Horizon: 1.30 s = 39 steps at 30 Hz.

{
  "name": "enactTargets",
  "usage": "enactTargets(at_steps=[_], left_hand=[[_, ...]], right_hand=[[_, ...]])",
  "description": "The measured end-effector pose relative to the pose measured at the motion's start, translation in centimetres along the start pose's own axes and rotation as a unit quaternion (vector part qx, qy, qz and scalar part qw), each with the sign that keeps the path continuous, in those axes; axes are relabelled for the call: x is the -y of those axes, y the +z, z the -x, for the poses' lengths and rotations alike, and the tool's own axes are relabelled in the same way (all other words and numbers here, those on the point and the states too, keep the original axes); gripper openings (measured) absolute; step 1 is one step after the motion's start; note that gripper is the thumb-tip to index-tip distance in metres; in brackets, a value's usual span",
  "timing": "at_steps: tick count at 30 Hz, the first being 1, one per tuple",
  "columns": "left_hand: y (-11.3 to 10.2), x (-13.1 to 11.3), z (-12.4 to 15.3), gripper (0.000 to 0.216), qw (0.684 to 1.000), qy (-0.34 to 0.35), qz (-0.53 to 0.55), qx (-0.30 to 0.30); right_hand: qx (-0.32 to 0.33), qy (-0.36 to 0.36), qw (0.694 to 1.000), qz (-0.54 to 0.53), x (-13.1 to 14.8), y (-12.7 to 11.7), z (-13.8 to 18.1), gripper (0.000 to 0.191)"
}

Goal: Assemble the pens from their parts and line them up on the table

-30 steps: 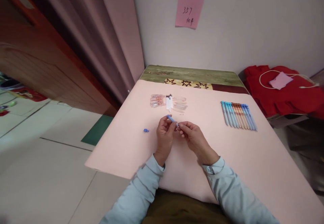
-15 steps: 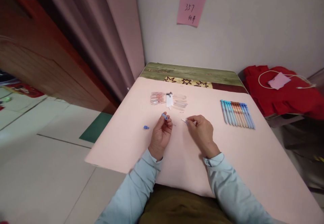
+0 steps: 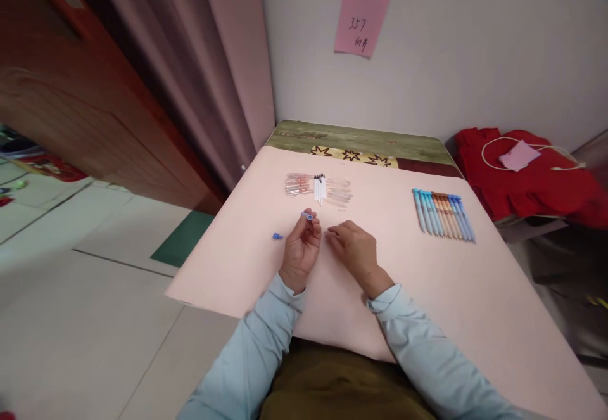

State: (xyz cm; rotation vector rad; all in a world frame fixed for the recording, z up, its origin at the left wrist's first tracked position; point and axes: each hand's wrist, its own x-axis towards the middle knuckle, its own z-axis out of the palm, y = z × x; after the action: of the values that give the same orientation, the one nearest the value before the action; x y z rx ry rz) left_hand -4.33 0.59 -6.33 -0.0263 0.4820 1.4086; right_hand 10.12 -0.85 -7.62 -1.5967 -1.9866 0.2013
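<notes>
A small blue hollow pen part [image 3: 308, 216], its round opening toward me, is pinched in the fingertips of my left hand [image 3: 303, 246]. My right hand [image 3: 355, 248] is just to the right, its thumb and fingers pressed together low over the paper; whatever is in that pinch is hidden. On the paper left of my left hand lies a short blue pen piece [image 3: 277, 236]. Beyond both hands lie several white refills with dark tips [image 3: 320, 189], between clear pinkish tubes [image 3: 297, 184] on the left and clear pale tubes [image 3: 339, 190] on the right.
A row of pens [image 3: 444, 215] in blue, brown and violet-blue lies at the right on the pale paper [image 3: 427, 306] covering the table. A red cloth [image 3: 513, 192] with a white cable is beyond the right edge. A wall and a curtain [image 3: 223, 59] stand behind.
My right hand has moved left, close to my left hand. The white stick that stuck out of its fingers no longer shows. My left hand keeps its hold on the blue part.
</notes>
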Motion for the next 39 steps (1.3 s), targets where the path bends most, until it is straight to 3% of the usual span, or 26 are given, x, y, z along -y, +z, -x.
enactTargets(at_steps=[6,9,11,15,18,25,34,39], left_hand=[[0.0,0.4,0.3,0.02,0.999,-0.035,-0.014,-0.001],[0.0,0.3,0.5,0.024,0.998,-0.067,-0.007,0.005],[-0.1,0.2,0.6,0.024,0.996,-0.092,-0.011,0.015],[-0.1,0.5,0.6,0.019,0.994,-0.105,-0.027,0.025],[-0.2,0.8,0.5,0.014,0.995,-0.079,-0.059,0.02],[-0.5,1.5,0.3,0.02,0.986,-0.023,-0.142,0.081],[-0.4,1.9,0.4,0.026,0.976,0.008,-0.196,0.096],[-0.5,1.9,0.4,0.026,0.976,-0.009,-0.201,0.083]], right_hand=[[0.002,0.001,0.999,0.045,0.9,0.6,0.1,0.022],[-0.046,0.036,0.998,-0.017,0.8,-0.4,0.2,0.021],[-0.077,0.071,0.988,-0.116,0.7,-1.3,0.2,0.019],[-0.095,0.119,0.913,-0.378,1.1,-2.6,0.2,0.017],[-0.076,0.132,0.867,-0.474,1.6,-2.8,0.3,0.021],[-0.049,0.122,0.909,-0.394,1.6,-2.8,0.6,0.019],[-0.034,0.097,0.943,-0.318,1.3,-2.9,0.6,0.011],[-0.019,0.1,0.946,-0.307,1.4,-3.3,0.6,0.014]])
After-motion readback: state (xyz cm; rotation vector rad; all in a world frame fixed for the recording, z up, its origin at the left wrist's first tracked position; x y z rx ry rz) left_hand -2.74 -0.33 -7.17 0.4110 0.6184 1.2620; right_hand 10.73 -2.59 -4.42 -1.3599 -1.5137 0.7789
